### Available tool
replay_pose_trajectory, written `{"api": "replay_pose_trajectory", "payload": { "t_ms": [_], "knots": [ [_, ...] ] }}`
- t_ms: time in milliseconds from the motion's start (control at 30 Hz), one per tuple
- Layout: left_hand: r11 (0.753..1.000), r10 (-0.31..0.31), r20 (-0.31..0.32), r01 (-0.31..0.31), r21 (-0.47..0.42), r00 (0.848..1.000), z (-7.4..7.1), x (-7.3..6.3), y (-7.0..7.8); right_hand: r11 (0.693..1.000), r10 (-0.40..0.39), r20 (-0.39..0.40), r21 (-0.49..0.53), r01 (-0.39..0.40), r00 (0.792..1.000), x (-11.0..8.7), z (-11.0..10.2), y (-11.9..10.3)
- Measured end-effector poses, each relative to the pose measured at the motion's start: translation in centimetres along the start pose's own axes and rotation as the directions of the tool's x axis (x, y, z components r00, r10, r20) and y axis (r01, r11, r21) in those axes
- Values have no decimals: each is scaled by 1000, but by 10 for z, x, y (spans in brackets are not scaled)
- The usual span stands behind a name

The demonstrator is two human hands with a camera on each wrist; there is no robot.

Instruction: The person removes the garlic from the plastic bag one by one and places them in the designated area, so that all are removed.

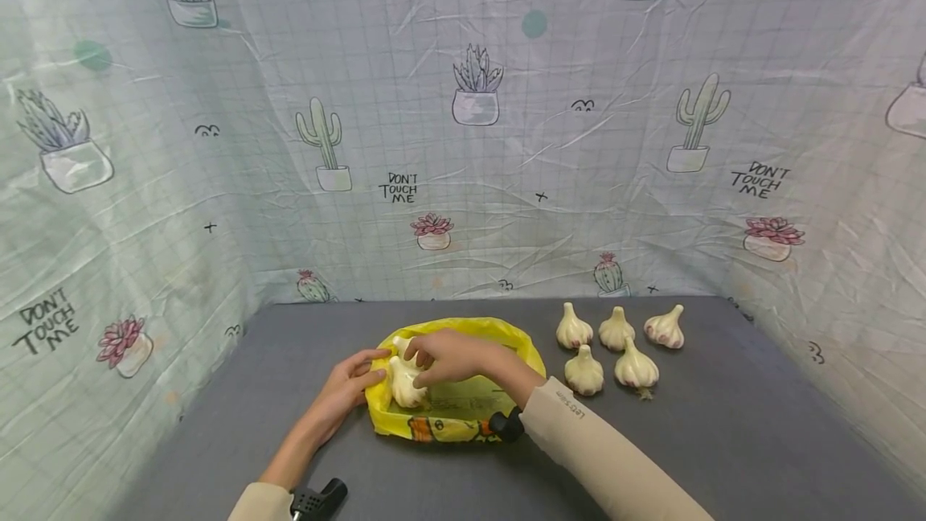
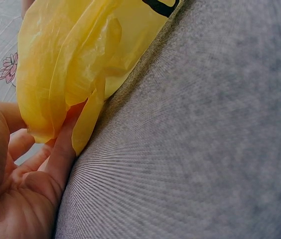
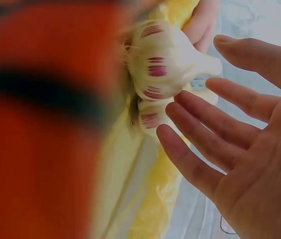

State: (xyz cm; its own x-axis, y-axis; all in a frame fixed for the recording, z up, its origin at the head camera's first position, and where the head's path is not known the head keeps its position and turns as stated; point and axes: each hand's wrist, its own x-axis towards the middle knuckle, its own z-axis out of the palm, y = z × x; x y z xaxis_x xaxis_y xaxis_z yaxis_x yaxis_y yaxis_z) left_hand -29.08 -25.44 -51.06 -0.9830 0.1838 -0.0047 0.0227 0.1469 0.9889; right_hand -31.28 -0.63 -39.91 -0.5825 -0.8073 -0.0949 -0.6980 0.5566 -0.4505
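Yellow plastic bag sits on grey table | left hand pinches its left side | right hand, I observe remotely, spreads fingers near two garlic bulbs inside, contact unclear | five loose bulbs lie rightward

Room inside yellow plastic bag right of two garlic bulbs, right forearm crossing above; five loose bulbs just outside

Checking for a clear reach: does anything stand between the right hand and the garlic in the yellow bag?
Nothing visible does. The right hand is over the open top of the yellow bag, its fingers right beside the garlic.
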Motion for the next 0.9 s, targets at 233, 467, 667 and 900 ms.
{"api": "replay_pose_trajectory", "payload": {
  "t_ms": [233,467,667,900],
  "knots": [
    [1000,11,5,-11,-5,1000,0,-1,1,1000,14,-1,-15,-14,1000,6,5,1],
    [1000,4,2,-4,-15,1000,0,-1,1,999,11,3,-30,-11,1000,6,6,-2],
    [1000,2,5,-2,-12,1000,0,-2,2,998,4,36,-63,-1,999,5,4,-5],
    [1000,16,22,-15,-11,1000,0,-3,2,994,14,94,-113,-3,996,6,-4,-10]
  ]
}}
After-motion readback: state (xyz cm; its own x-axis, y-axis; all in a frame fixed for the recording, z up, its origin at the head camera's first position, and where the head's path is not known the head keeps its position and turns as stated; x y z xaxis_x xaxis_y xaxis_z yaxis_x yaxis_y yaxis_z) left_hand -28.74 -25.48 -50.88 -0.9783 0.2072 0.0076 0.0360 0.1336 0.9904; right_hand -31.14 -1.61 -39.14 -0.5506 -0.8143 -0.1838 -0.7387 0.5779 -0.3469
